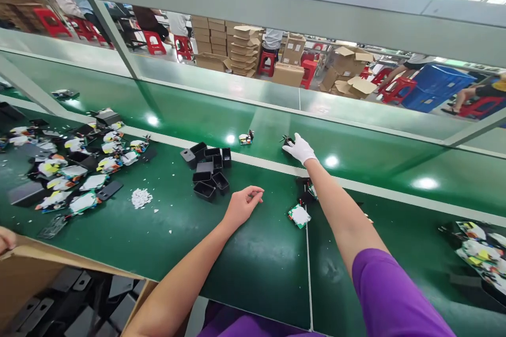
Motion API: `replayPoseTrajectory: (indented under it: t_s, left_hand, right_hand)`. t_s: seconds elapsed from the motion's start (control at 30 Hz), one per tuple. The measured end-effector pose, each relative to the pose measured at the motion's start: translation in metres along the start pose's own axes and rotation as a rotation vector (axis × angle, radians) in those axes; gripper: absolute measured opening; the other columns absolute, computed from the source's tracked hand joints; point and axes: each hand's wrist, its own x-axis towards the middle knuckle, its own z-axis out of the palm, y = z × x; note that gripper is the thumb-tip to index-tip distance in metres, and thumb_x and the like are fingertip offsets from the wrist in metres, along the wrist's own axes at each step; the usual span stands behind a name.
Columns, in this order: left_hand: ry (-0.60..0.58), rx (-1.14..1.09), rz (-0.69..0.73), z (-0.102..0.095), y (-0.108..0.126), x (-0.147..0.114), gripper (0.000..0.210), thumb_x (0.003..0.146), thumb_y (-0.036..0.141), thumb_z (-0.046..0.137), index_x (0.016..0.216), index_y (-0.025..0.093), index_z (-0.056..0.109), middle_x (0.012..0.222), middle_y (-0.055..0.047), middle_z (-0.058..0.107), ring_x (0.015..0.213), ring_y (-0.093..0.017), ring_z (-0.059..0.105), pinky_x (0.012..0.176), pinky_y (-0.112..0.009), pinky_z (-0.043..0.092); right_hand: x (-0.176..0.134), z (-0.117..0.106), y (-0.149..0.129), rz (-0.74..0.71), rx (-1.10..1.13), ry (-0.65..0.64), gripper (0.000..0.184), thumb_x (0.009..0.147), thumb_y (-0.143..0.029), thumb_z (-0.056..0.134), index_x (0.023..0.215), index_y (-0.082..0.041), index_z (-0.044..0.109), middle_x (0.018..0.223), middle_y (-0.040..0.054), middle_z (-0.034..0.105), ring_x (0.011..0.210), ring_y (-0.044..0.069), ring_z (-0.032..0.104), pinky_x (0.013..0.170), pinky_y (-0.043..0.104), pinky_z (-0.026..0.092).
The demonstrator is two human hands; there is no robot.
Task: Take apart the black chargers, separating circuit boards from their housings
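Note:
My right hand (301, 149), in a white glove, is stretched forward over the green conveyor belt (190, 108). Its fingers are closed on a small black piece with thin wires or prongs (287, 140), partly hidden by the glove. My bare left hand (244, 204) hovers over the near work table (256, 263), fingers loosely curled, a gap between thumb and forefinger and nothing in it. Left of it lies a group of black plastic housings (204, 175). Below my right forearm, a circuit board with a white pad (299, 216) lies near the table seam.
Another circuit board (245, 139) sits on the belt. Many boards and covers (81, 168) crowd the left, near white scraps (141, 198). More boards (480, 253) are at right. A cardboard box (35, 268) of black parts stands lower left, with another person's hand (7, 239) beside it.

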Motion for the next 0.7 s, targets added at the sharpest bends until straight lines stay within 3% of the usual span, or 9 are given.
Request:
replayPoseTrajectory:
  t_s: [0.1, 0.17, 0.3, 0.4, 0.53, 0.6, 0.7]
  left_hand:
    - [-0.015, 0.054, 0.031, -0.001, 0.004, -0.002, 0.036, 0.079, 0.052, 0.061, 0.083, 0.019, 0.074, 0.046, 0.006, 0.051, 0.043, -0.01, 0.045, 0.05, -0.022, 0.038]
    - [-0.036, 0.085, 0.053, -0.003, 0.004, -0.005, 0.039, 0.078, 0.054, 0.061, 0.082, 0.018, 0.075, 0.042, 0.009, 0.037, 0.042, -0.01, 0.037, 0.049, -0.022, 0.033]
    - [-0.02, 0.282, 0.065, -0.009, -0.004, -0.003, 0.046, 0.079, 0.061, 0.058, 0.091, 0.02, 0.077, 0.048, 0.009, 0.037, 0.044, -0.01, 0.039, 0.05, -0.021, 0.034]
    - [-0.075, 0.37, 0.087, -0.009, -0.011, -0.003, 0.047, 0.08, 0.063, 0.056, 0.092, 0.022, 0.076, 0.051, 0.008, 0.039, 0.045, -0.01, 0.04, 0.05, -0.021, 0.037]
    - [-0.141, 0.429, 0.144, -0.008, -0.014, -0.015, 0.046, 0.081, 0.063, 0.057, 0.096, 0.024, 0.076, 0.053, 0.006, 0.044, 0.046, -0.011, 0.046, 0.048, -0.02, 0.039]
    - [-0.155, 0.452, 0.139, -0.007, -0.013, -0.02, 0.045, 0.081, 0.063, 0.058, 0.097, 0.024, 0.076, 0.054, 0.006, 0.047, 0.046, -0.011, 0.048, 0.047, -0.019, 0.04]
    - [-0.158, 0.474, 0.124, -0.004, -0.012, -0.024, 0.044, 0.081, 0.062, 0.058, 0.098, 0.026, 0.076, 0.055, 0.006, 0.049, 0.045, -0.01, 0.047, 0.049, -0.019, 0.041]
  right_hand:
    - [-0.01, -0.002, 0.002, -0.109, 0.001, 0.052, 0.073, 0.087, -0.035, 0.066, 0.151, -0.012, 0.041, 0.15, 0.023, 0.051, 0.139, 0.035, 0.05, 0.111, 0.048, 0.044]
    - [-0.026, -0.008, 0.011, -0.176, -0.013, 0.071, 0.07, 0.084, -0.033, 0.07, 0.148, -0.014, 0.048, 0.15, 0.0177, 0.053, 0.141, 0.029, 0.049, 0.117, 0.04, 0.039]
    - [-0.074, -0.037, 0.067, -0.145, -0.071, 0.144, 0.065, 0.083, -0.032, 0.072, 0.145, -0.025, 0.054, 0.15, 0.007, 0.056, 0.139, 0.02, 0.051, 0.117, 0.032, 0.039]
    - [-0.136, -0.074, 0.135, 0.047, -0.118, 0.274, 0.062, 0.085, -0.032, 0.069, 0.145, -0.021, 0.054, 0.149, 0.0109, 0.057, 0.141, 0.024, 0.049, 0.121, 0.039, 0.036]
    - [-0.232, -0.116, 0.223, 0.473, -0.162, 0.497, 0.061, 0.086, -0.031, 0.063, 0.141, -0.006, 0.053, 0.147, 0.0266, 0.052, 0.143, 0.039, 0.042, 0.119, 0.059, 0.03]
    - [-0.272, -0.121, 0.254, 0.66, -0.153, 0.561, 0.065, 0.082, -0.034, 0.065, 0.138, -0.004, 0.053, 0.147, 0.0314, 0.049, 0.142, 0.045, 0.041, 0.113, 0.064, 0.035]
    - [-0.309, -0.113, 0.279, 0.817, -0.093, 0.574, 0.058, 0.079, -0.04, 0.066, 0.129, -0.012, 0.061, 0.133, 0.0262, 0.061, 0.125, 0.043, 0.058, 0.103, 0.06, 0.047]
